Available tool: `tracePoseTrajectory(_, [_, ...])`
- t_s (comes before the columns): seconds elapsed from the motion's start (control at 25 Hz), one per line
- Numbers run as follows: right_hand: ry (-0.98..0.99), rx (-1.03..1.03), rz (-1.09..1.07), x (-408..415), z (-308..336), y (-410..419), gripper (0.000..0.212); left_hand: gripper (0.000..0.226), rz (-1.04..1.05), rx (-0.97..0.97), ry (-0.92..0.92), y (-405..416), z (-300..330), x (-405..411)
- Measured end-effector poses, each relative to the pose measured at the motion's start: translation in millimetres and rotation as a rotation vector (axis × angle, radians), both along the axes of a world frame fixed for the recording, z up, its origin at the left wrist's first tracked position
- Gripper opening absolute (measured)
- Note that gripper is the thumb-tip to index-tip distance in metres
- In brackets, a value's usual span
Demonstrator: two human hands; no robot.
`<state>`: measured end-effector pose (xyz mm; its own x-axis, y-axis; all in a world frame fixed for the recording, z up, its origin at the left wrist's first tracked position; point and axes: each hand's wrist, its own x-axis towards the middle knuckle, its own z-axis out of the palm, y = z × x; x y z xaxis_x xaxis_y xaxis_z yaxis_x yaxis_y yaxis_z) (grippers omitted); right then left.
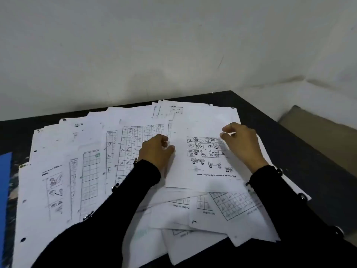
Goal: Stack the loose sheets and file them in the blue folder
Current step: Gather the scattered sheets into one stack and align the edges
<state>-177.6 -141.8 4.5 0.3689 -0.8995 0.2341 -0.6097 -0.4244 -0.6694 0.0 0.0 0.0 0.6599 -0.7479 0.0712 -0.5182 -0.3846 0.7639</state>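
Note:
Several loose white sheets [63,171] with grids and small drawings lie fanned across a dark table [301,159]. On top, right of centre, lies a sheet with cartoon pictures [195,120]. My left hand [156,151] pinches that sheet's left edge between thumb and fingers. My right hand [241,142] rests on its right side, fingers curled and slightly apart, holding nothing that I can see. A strip of the blue folder [4,200] shows at the far left edge, partly under the papers.
A pale wall rises right behind the table. The table's far right corner [230,91] is close to the papers. Beyond the right edge, lower down, sits a beige surface [318,132]. Black sleeves cover both forearms.

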Motion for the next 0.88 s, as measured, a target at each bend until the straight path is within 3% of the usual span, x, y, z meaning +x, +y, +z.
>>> tracePoseTrajectory(0.2, [0.112,-0.119,-0.108,-0.9,-26.3,6.5,0.029,0.032,0.106,0.007,-0.058,-8.6,-6.0,-4.2])
tracePoseTrajectory(0.56, [-0.004,-0.037,-0.158,-6.1,-24.6,3.3,0.037,0.034,0.138,-0.009,0.059,-13.3,-11.9,-6.8])
tracePoseTrajectory(0.76, [-0.065,0.018,-0.145,-10.9,-19.3,-4.0,0.035,0.02,0.09,-0.067,0.096,-14.2,-12.0,-4.2])
tracePoseTrajectory(0.88, [-0.099,0.061,-0.144,-12.0,-14.5,-5.2,0.039,0.016,0.076,-0.171,0.245,-14.9,-13.2,0.3])
